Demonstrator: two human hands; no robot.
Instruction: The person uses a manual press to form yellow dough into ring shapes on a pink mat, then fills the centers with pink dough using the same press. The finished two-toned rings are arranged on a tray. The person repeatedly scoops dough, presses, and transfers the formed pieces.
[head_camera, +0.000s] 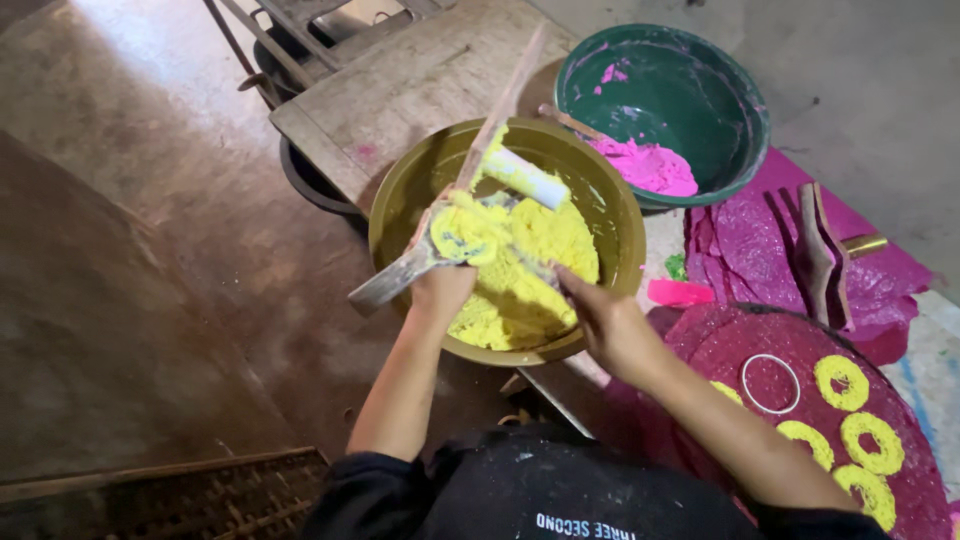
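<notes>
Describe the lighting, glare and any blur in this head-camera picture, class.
Head view: daylight falls from the top left, leaving pale glare on the floor; the lower left is dim; the left hand and right hand at the yellow-filled bowl are slightly soft; wide-angle edges bend.

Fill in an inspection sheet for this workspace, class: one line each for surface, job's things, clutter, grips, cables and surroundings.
Surface: worn wooden board under the bowls; pink sheets to the right.
Job's things: brown bowl of yellow paste; a paste-coated scraper and a white roller in it.
Clutter: green bowl with pink paste; round pink tray carrying yellow rings and a hoop; wooden tool.
Grips: left hand holds the scraper; right hand has fingers in the yellow paste.
Cables: nothing seen.
Surroundings: brown floor; slatted rack at lower left; dark pots under the board.
</notes>
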